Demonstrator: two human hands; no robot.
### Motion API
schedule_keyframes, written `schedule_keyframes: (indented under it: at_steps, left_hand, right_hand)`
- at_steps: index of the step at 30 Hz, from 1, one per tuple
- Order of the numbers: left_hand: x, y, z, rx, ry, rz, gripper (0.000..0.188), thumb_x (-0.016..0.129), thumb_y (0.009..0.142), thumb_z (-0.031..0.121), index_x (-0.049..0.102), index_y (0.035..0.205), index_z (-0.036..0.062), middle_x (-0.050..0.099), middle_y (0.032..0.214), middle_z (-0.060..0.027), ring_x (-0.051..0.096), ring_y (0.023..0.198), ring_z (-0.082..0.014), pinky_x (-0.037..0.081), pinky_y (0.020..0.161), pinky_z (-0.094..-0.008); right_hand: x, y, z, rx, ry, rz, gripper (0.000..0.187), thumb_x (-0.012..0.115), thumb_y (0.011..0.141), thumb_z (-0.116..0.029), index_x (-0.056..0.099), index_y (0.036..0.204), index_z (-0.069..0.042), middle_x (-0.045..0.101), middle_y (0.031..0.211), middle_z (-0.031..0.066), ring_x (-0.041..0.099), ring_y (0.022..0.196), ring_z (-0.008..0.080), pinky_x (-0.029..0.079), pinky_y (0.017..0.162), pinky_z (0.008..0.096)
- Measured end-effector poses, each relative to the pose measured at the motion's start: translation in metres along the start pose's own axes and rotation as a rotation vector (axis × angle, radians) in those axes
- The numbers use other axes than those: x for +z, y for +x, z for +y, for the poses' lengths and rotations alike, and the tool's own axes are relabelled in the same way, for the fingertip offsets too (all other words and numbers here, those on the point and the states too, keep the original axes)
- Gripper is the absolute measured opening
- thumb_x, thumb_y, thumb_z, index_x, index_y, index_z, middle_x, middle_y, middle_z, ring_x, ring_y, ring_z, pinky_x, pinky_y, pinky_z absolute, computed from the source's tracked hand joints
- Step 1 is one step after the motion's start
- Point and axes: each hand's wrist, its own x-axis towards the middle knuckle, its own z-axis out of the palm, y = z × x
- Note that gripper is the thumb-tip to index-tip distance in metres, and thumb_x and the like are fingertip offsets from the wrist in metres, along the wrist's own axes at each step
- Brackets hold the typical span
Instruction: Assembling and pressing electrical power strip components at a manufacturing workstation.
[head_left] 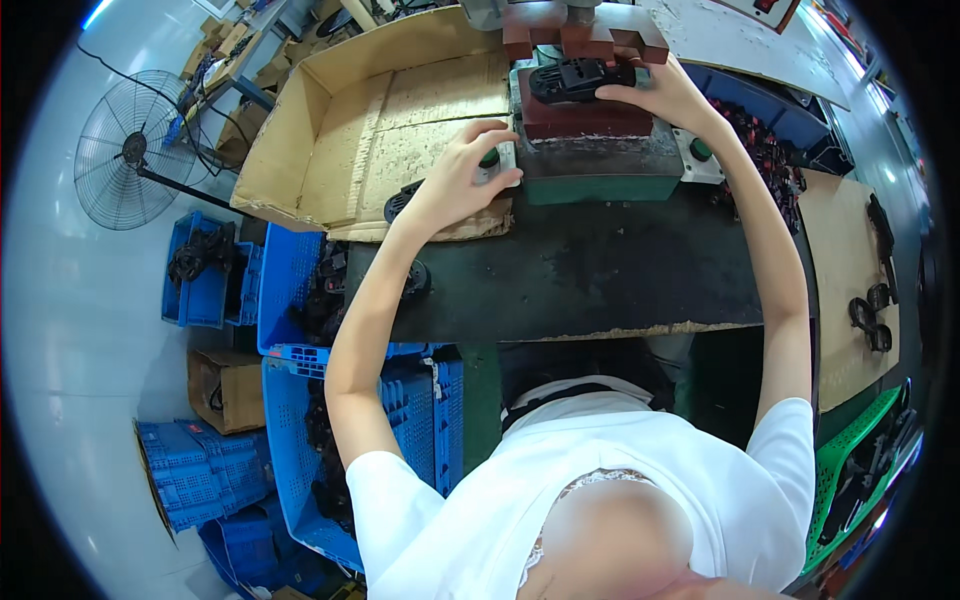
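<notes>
A dark, ribbed black plastic part [568, 80] lies on the dark red block [585, 122] of a bench press. My right hand [660, 98] grips its right end, thumb in front and fingers behind. Above it hang the press's reddish-brown upper jaws [585, 32]. My left hand [462, 178] is at the left side of the press, fingers curved and apart around a green push button [489, 158]; whether it touches the button I cannot tell. Another black part [400, 203] shows partly behind my left wrist, and one more [416, 281] lies beside my left forearm.
An open cardboard box [290, 150] stands left of the press. A second green button [700, 150] sits at its right. Blue crates [285, 400] of dark parts are at the left, a green basket [828, 470] at lower right. A fan [134, 148] stands far left.
</notes>
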Motion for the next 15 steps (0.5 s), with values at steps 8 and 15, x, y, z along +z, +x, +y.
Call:
schedule_keyframes:
  at_steps: [8,15]
  left_hand:
    - [-0.002,0.005,-0.018,-0.088,-0.104,-0.036,0.039,0.073,0.077,0.019,0.061,0.111,0.0031,0.060,0.109,-0.0130,0.059,0.100,-0.0315,0.047,0.088,-0.0376]
    - [0.002,0.016,-0.005,-0.091,-0.035,0.020,0.034,0.073,0.076,0.016,0.063,0.105,0.0026,0.060,0.105,-0.0126,0.059,0.097,-0.0320,0.047,0.085,-0.0379]
  right_hand:
    - [0.010,-0.007,-0.007,-0.055,-0.030,0.048,0.052,0.075,0.081,-0.030,0.055,0.120,-0.002,0.063,0.103,0.0111,0.059,0.102,0.0240,0.044,0.094,0.0342]
    - [0.005,-0.016,0.006,0.016,0.136,-0.024,0.058,0.077,0.078,-0.031,0.054,0.124,-0.003,0.064,0.110,0.0129,0.059,0.103,0.0250,0.044,0.094,0.0350]
